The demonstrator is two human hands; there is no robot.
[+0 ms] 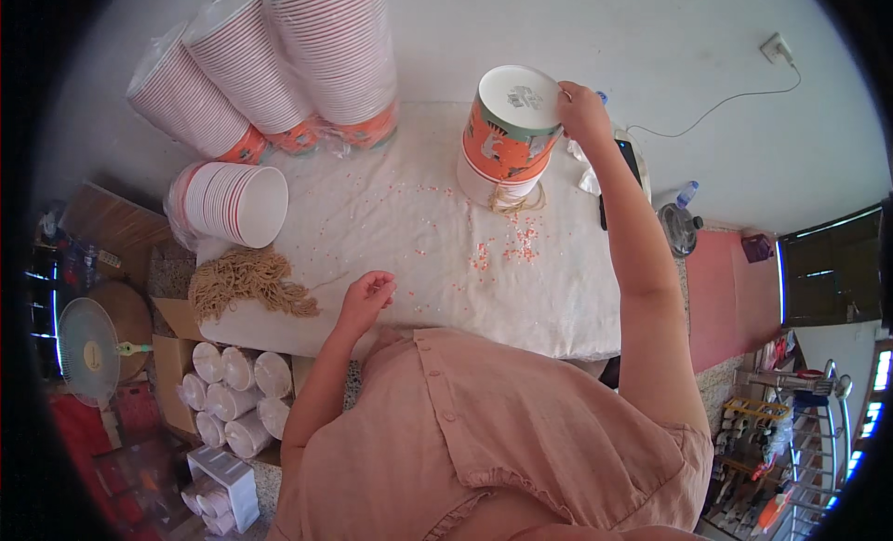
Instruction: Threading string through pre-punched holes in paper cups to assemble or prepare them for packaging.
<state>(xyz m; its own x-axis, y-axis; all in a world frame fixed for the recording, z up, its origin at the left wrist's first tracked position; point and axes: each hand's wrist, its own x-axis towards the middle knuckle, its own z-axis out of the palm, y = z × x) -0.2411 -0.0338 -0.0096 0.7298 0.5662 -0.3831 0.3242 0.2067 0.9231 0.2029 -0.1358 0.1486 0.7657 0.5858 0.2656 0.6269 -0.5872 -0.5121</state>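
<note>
An orange paper bucket [507, 143] with a green band and a white base stands upside down towards the back of the table, on top of white bucket rims [486, 186]. My right hand [584, 113] reaches far forward and grips its upper right edge; part of the fingers is hidden behind it. Loops of tan string [514, 202] hang at the lower front of the stack. Near the table's front edge hovers my left hand [366, 301], fingers loosely bent and apart, with nothing visible in it. A bundle of tan strings [244, 282] lies to its left.
Tall wrapped bucket stacks [330, 57] stand at the back left, with a shorter stack [237, 204] lying on its side. Orange and white bits [521, 243] litter the cloth-covered table [391, 234]. A carton of white rolls [228, 392] sits below left; a phone [628, 158] lies right.
</note>
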